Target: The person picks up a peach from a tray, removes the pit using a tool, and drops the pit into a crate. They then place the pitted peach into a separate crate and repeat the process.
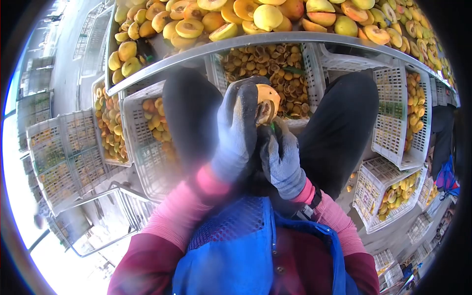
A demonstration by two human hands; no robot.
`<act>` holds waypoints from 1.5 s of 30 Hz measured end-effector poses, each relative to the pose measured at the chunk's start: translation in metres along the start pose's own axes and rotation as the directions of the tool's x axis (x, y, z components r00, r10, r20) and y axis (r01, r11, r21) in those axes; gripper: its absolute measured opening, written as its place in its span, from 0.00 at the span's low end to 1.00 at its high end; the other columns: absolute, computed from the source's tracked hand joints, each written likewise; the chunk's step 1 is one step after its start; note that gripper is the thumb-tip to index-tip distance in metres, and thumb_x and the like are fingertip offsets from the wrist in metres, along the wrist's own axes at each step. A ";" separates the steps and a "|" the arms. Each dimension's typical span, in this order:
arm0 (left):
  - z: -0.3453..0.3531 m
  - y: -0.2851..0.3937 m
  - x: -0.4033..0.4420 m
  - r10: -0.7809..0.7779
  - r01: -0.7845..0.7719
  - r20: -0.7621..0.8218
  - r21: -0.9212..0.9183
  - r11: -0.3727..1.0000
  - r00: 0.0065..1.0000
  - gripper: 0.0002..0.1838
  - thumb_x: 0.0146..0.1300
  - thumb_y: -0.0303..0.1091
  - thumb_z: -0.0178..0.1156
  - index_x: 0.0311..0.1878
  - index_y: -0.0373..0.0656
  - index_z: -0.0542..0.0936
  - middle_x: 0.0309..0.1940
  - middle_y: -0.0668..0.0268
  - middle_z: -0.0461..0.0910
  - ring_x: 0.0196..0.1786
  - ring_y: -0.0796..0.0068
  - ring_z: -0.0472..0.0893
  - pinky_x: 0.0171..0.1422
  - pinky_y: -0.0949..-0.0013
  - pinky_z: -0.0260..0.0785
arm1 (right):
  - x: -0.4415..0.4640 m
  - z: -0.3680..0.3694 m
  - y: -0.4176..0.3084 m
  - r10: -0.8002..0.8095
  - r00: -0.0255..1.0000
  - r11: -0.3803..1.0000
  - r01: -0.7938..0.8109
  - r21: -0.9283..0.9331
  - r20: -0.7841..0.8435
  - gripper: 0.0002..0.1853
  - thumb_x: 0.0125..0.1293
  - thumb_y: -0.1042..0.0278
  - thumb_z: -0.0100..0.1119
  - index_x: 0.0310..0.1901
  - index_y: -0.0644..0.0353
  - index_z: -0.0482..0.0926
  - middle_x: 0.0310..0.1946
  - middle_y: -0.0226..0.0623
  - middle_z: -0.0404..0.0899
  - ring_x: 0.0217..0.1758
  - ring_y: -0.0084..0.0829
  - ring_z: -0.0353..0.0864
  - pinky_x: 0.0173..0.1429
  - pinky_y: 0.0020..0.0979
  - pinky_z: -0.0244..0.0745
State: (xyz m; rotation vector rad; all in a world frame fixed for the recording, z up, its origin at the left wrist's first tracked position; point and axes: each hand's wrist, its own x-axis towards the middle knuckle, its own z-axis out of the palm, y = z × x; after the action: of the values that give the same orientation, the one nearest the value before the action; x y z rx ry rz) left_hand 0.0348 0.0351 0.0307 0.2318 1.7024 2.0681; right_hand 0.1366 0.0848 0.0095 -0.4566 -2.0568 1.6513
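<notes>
Both hands wear grey gloves with dark, stained fingers and meet above the lap. My left hand is wrapped round an orange-yellow fruit, whose cut side with a brown pit area faces the right hand. Just below the fruit, my right hand is closed, its fingertips against the fruit's lower edge. A small green bit shows between its fingers; the rest of what it holds is hidden.
A metal-edged table heaped with halved fruit spans the front. Beneath it, a crate holds brown pits and scraps. Fruit crates flank both sides. A dark-trousered person is at the far right.
</notes>
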 end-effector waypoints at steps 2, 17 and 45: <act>0.002 -0.002 -0.002 0.051 -0.050 -0.020 0.031 0.998 0.999 0.17 0.71 0.41 0.49 0.48 0.35 0.76 0.39 0.61 0.78 0.40 0.76 0.77 0.45 0.74 0.71 | -0.002 0.001 0.004 0.037 0.999 0.998 -0.036 0.045 -0.008 0.20 0.71 0.67 0.45 0.60 0.70 0.65 0.44 0.45 0.73 0.37 0.29 0.74 0.45 0.28 0.70; -0.008 0.001 0.009 -0.006 -0.023 0.121 0.239 0.971 0.993 0.12 0.67 0.34 0.55 0.44 0.33 0.78 0.35 0.63 0.79 0.39 0.79 0.75 0.45 0.75 0.69 | -0.012 -0.003 0.025 0.294 0.943 0.936 -0.318 0.151 0.158 0.15 0.66 0.72 0.52 0.53 0.67 0.70 0.44 0.48 0.74 0.41 0.39 0.76 0.44 0.37 0.73; -0.014 -0.010 -0.003 -0.240 0.232 -0.088 -0.097 0.968 0.967 0.16 0.68 0.42 0.54 0.46 0.39 0.79 0.37 0.66 0.80 0.39 0.80 0.77 0.45 0.73 0.71 | 0.007 0.012 0.029 -0.232 0.619 -0.648 -0.674 0.356 0.750 0.24 0.72 0.42 0.37 0.29 0.54 0.66 0.14 0.26 0.64 0.09 0.15 0.61 0.09 0.18 0.60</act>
State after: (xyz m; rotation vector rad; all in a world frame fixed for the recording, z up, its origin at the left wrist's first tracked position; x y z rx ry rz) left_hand 0.0347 0.0227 0.0182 -0.0993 1.6059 1.9965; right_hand 0.1230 0.0850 -0.0203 0.1637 0.9314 3.4028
